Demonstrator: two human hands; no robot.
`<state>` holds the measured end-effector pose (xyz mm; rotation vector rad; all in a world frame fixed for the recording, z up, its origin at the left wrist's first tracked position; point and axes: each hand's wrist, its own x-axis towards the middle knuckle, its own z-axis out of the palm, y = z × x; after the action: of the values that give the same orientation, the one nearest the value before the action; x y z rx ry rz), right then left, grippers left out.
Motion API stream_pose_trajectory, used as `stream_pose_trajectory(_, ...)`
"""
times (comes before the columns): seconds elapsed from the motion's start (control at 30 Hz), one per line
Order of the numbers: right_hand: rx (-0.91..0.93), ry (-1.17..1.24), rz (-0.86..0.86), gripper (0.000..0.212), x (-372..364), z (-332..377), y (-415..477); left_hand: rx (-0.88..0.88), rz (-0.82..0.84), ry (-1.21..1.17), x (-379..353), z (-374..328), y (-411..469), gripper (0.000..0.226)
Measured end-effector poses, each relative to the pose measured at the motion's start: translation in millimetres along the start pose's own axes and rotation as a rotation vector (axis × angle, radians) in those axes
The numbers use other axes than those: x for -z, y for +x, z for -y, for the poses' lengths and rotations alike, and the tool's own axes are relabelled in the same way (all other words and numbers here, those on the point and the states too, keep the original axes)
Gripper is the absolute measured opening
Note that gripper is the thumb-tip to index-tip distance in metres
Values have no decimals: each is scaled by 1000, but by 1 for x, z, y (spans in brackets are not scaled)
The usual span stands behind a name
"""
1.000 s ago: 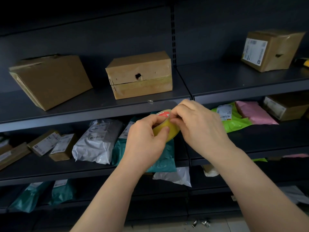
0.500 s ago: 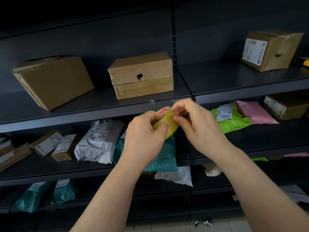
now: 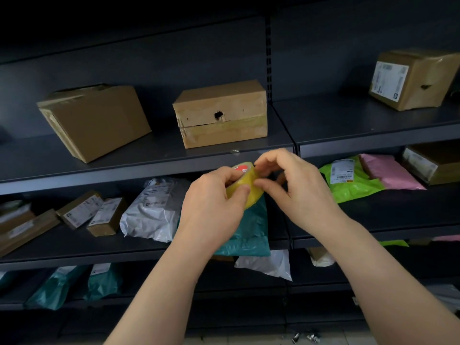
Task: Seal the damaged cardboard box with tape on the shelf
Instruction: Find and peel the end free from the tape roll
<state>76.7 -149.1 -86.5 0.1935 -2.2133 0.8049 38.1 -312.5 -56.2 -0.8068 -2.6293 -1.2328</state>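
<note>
A cardboard box [image 3: 220,114] with a dark hole in its front and a split along its middle stands on the upper shelf [image 3: 149,160], straight ahead. Below and in front of it, my left hand [image 3: 211,207] grips a yellowish roll of tape [image 3: 245,188] with a red label on its core. My right hand [image 3: 293,188] is at the roll's right side, thumb and fingertips curled onto its edge and picking at the tape. Both hands are held in the air just below the shelf's front lip.
Another brown box [image 3: 94,120] sits tilted at the left of the same shelf, and a labelled box [image 3: 413,80] at the far right. The lower shelf holds grey, teal, green and pink mailer bags and small boxes. A vertical upright [image 3: 268,58] divides the shelving.
My right fingers have shifted on the roll's edge, opening a little. The view has moved slightly so the boxes sit further right.
</note>
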Motion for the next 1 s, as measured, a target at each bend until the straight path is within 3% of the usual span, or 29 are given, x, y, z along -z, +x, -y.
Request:
stream_pose_trajectory(0.17,165,15,-76,9,3,2,4,-27,-6,19,2,0,0,21)
stream_pose_trajectory(0.33,215,-355,-36,15,4,6,9,-70,3,90,1,-4,1,23)
stream_pose_trajectory(0.43,251,-442,27,1,0,5,10,-63,-13,140,-1,-6,3,22)
stream_pose_trajectory(0.53,237,-495,76,24,-7,3,9,-50,-21,270,-3,-7,7,24)
stream_pose_trajectory(0.6,229,-494,61,26,-9,0,9,-63,-23,332,-4,-10,9,27)
stream_pose_trajectory(0.77,208,-379,-18,23,-14,-5,5,-184,4,245,0,-10,10,45)
stream_pose_trajectory(0.87,156,-243,-21,6,-17,-9,2,-169,20,173,0,-7,12,34)
stream_pose_trajectory(1.0,-8,112,29,12,-10,-15,8,-140,54,96,1,-6,14,25)
